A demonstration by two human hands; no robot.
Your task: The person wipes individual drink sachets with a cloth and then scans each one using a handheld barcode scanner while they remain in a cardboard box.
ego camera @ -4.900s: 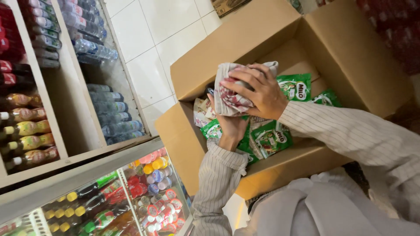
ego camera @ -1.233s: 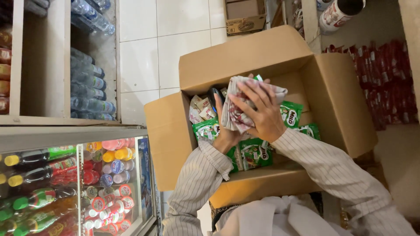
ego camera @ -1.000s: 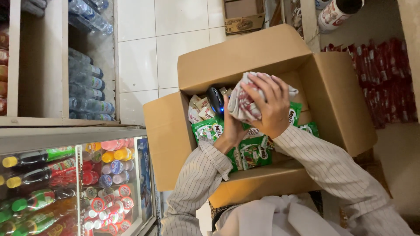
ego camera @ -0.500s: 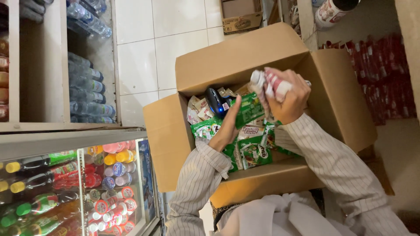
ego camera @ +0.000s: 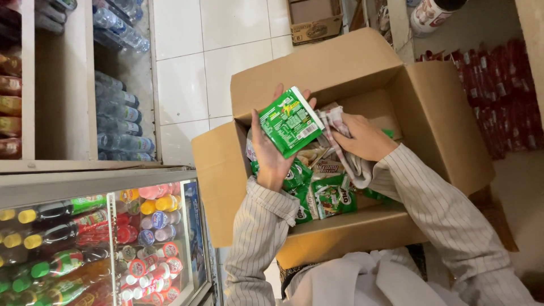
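My left hand [ego camera: 271, 156] holds up a green sachet pack [ego camera: 290, 120] above the left side of an open cardboard box [ego camera: 317, 71]. Inside the box, my right hand [ego camera: 365, 136] grips a crumpled bundle of white-and-red sachets [ego camera: 340, 127] and presses it toward the middle. Beneath both hands lie more green sachet packs [ego camera: 331, 198], along with a brown-and-white pack [ego camera: 324, 164]. Both sleeves are striped beige.
A glass-fronted cooler [ego camera: 102, 238] full of coloured drink bottles stands at lower left. Wooden shelves with water bottles [ego camera: 119, 107] are at upper left. White floor tiles [ego camera: 192, 73] lie beyond the box, a small carton [ego camera: 314, 22] sits at the top, and red packets [ego camera: 504, 96] hang at right.
My right hand has brought the white-and-red bundle down from above the box into it. My left hand has lifted a green sachet pack out and turned it up.
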